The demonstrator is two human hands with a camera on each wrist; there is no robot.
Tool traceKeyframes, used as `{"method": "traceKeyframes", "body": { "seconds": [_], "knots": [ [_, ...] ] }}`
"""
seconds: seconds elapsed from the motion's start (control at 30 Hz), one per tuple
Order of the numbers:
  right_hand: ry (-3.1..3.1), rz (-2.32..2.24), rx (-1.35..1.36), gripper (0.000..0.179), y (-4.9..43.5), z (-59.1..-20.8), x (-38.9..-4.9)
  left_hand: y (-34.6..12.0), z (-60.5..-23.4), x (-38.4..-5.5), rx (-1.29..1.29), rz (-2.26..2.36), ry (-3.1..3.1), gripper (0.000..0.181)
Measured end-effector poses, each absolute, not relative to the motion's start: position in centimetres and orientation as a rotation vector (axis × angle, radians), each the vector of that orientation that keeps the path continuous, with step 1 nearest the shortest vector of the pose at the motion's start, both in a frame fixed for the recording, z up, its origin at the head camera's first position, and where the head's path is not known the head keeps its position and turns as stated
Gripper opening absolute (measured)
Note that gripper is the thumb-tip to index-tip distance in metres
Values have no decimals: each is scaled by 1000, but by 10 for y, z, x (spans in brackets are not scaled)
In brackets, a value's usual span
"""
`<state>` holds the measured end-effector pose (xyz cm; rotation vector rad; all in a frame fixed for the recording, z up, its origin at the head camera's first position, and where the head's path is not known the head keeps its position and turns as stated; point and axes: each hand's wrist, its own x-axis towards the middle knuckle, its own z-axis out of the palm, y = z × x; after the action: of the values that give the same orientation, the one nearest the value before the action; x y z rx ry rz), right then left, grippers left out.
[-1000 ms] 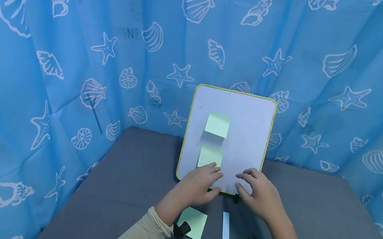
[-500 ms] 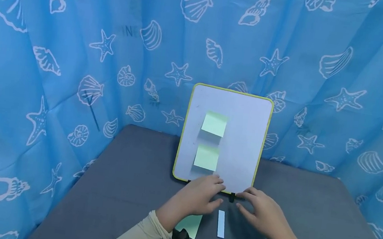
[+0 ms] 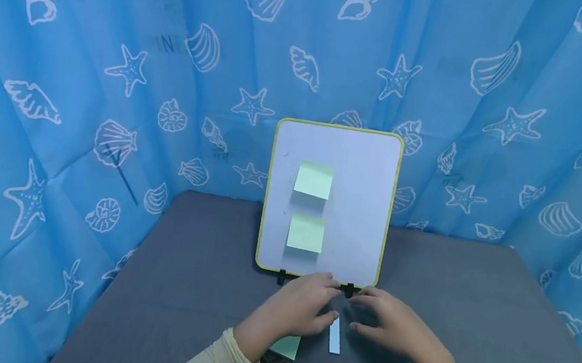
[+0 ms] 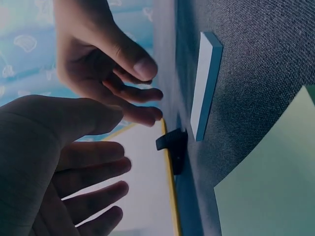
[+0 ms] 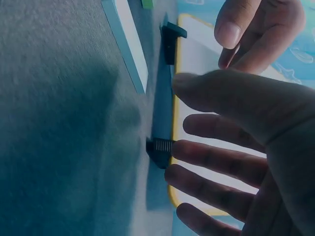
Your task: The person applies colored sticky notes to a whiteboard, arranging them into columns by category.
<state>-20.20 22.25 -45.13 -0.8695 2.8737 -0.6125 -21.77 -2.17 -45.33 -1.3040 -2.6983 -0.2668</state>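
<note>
My left hand (image 3: 301,305) hovers over the table with fingers relaxed and nothing in them. To its right, my right hand (image 3: 388,318) is loosely spread too, its palm turned toward the left one. Between and below them lies a narrow pale-blue pad of paper strips (image 3: 334,339), also seen in the left wrist view as a thin block (image 4: 204,88). A green sticky note pad (image 3: 286,347) is partly hidden under my left wrist. Behind the hands stands a yellow-edged whiteboard (image 3: 359,201), bearing an upper green sticky note (image 3: 314,180) and a lower green sticky note (image 3: 306,233).
Black stand feet (image 3: 282,277) hold the whiteboard's bottom edge, close to the fingertips. A dark grey cloth (image 3: 192,290) covers the table. Behind it hangs a blue curtain (image 3: 264,40) printed with white shells and starfish.
Both hands have come down from in front of the board to below its bottom edge. The lower green note, partly covered by my left fingers before, now shows whole. The head view has shifted slightly.
</note>
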Motion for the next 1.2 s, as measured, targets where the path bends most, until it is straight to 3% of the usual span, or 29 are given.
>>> {"method": "traceKeyframes", "body": {
  "seconds": [0.27,1.2],
  "knots": [
    [2788,-610,-755,59,217,-450,-204,-18,-451,-217,-1349,-253,-2796,40],
    [2766,-603,-673,64,208,-458,-199,-19,-455,-214,-1364,-207,-2886,46]
  ]
}}
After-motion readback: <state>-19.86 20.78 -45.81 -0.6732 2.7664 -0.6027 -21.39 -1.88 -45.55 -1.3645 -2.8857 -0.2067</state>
